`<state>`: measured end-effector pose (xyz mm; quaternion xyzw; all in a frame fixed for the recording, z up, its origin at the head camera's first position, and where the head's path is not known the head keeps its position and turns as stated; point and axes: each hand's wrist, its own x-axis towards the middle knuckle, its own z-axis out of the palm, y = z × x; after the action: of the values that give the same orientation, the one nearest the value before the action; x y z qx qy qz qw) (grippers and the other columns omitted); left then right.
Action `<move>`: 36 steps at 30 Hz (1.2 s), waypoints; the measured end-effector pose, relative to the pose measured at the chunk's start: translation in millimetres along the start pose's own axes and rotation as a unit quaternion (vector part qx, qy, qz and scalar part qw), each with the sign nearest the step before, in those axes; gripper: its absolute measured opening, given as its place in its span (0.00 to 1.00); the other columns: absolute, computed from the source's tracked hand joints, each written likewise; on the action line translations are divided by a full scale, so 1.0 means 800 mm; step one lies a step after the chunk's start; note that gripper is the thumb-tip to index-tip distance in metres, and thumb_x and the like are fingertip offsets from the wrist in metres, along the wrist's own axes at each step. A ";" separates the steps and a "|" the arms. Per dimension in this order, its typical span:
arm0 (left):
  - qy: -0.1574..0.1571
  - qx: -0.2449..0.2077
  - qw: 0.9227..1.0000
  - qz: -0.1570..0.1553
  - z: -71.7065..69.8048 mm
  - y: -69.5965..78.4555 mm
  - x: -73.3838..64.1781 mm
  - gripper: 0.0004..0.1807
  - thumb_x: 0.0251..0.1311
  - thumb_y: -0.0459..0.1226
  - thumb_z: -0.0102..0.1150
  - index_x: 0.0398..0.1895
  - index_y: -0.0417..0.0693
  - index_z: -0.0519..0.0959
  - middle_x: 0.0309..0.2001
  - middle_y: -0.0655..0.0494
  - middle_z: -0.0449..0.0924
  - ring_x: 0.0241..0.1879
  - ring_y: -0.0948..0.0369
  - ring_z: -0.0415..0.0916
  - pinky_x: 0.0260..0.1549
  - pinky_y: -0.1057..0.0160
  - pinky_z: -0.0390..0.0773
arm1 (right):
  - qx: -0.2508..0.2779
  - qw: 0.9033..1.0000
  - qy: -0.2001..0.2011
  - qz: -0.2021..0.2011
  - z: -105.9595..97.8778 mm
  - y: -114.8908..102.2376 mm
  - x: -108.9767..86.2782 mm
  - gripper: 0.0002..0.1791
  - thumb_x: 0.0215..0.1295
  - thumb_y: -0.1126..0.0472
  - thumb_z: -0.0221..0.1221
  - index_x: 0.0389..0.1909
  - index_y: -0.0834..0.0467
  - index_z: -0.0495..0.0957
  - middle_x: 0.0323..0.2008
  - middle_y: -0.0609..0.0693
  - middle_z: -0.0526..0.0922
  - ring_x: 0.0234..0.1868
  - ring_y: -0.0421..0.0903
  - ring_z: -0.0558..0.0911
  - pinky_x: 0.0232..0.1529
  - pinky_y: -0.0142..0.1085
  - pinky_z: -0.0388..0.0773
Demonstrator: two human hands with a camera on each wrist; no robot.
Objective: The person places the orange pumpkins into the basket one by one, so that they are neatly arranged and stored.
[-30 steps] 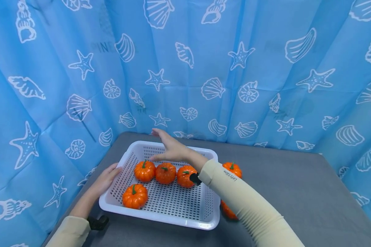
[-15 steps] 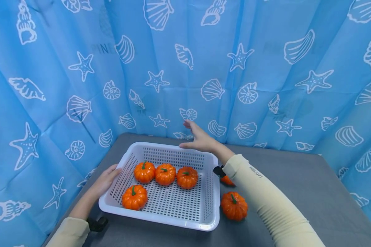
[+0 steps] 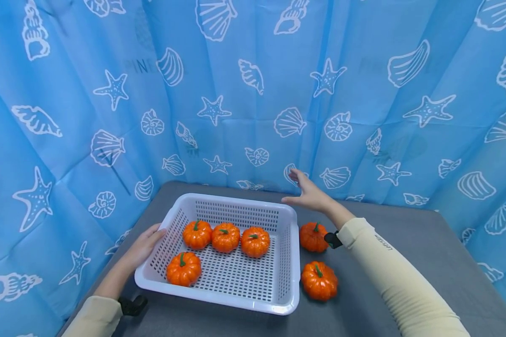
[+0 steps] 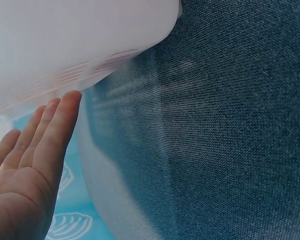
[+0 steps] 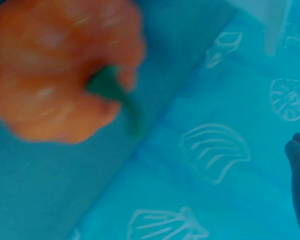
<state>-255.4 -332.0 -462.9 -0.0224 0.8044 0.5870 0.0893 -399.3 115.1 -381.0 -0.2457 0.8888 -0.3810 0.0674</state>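
Several small orange toy pumpkins with green stems, among them one pumpkin (image 3: 183,269) at the near left, sit inside a white perforated plastic basket (image 3: 219,299). My left hand (image 3: 145,243) rests against the basket's left side; in the left wrist view its fingers (image 4: 57,135) are straight by the outer wall. To the right of the basket, a far pumpkin (image 3: 314,237) and a near pumpkin (image 3: 319,281) stand on the table. My right hand (image 3: 312,194) is raised beyond the far pumpkin, thumb and fingers spread, holding nothing. A pumpkin (image 5: 65,70) looms large and blurred in the right wrist view.
A dark grey cloth covers the table (image 3: 396,252). Blue curtains (image 3: 253,107) with white shell and starfish prints hang behind and along the left. Each wrist wears a black strap, and pale sleeves (image 3: 388,267) cover the arms.
My right hand has moved rightward from over the basket to beyond the table pumpkins, uncovering the pumpkins its arm was hiding. My left hand and the basket have stayed in place.
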 end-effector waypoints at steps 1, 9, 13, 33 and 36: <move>0.001 0.001 1.000 -0.001 0.000 0.000 0.000 0.31 0.70 0.55 0.39 0.70 0.50 0.54 0.60 0.32 0.69 0.45 0.46 0.82 0.34 0.47 0.83 | -0.001 1.000 0.000 0.004 -0.001 0.005 -0.002 0.56 0.57 0.48 0.65 0.74 0.59 0.37 0.74 0.60 0.48 0.73 0.60 0.51 0.70 0.56 0.53; 0.001 -0.001 1.000 -0.002 0.000 0.001 0.000 0.31 0.71 0.54 0.39 0.71 0.50 0.54 0.60 0.32 0.69 0.45 0.46 0.82 0.34 0.47 0.83 | -0.016 0.999 0.001 0.031 -0.002 0.040 -0.017 0.55 0.57 0.50 0.65 0.73 0.62 0.38 0.73 0.63 0.49 0.72 0.62 0.53 0.67 0.61 0.54; -0.001 -0.003 1.000 -0.002 0.001 0.002 0.001 0.32 0.70 0.55 0.39 0.71 0.51 0.54 0.61 0.32 0.68 0.45 0.45 0.82 0.34 0.47 0.83 | -0.020 0.999 -0.005 0.042 -0.003 0.053 -0.027 0.57 0.56 0.48 0.65 0.73 0.63 0.37 0.73 0.64 0.48 0.72 0.64 0.52 0.67 0.62 0.54; -0.008 0.000 1.000 -0.008 0.003 0.003 -0.001 0.30 0.72 0.53 0.37 0.71 0.51 0.52 0.60 0.31 0.68 0.45 0.46 0.81 0.34 0.46 0.83 | -0.022 0.996 -0.039 0.080 0.001 0.116 -0.077 0.48 0.58 0.46 0.62 0.68 0.68 0.50 0.68 0.70 0.57 0.67 0.67 0.59 0.65 0.62 0.57; -0.006 -0.002 1.000 -0.008 0.003 0.004 -0.001 0.31 0.71 0.53 0.37 0.72 0.51 0.51 0.61 0.32 0.67 0.45 0.46 0.81 0.34 0.46 0.83 | -0.018 0.995 -0.048 0.086 0.004 0.125 -0.082 0.48 0.57 0.45 0.63 0.68 0.69 0.51 0.67 0.70 0.58 0.67 0.67 0.60 0.65 0.62 0.58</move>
<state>-254.5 -328.8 -460.2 -0.0256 0.8026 0.5876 0.0993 -379.7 203.8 -458.8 -0.1873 0.9092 -0.3453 0.1381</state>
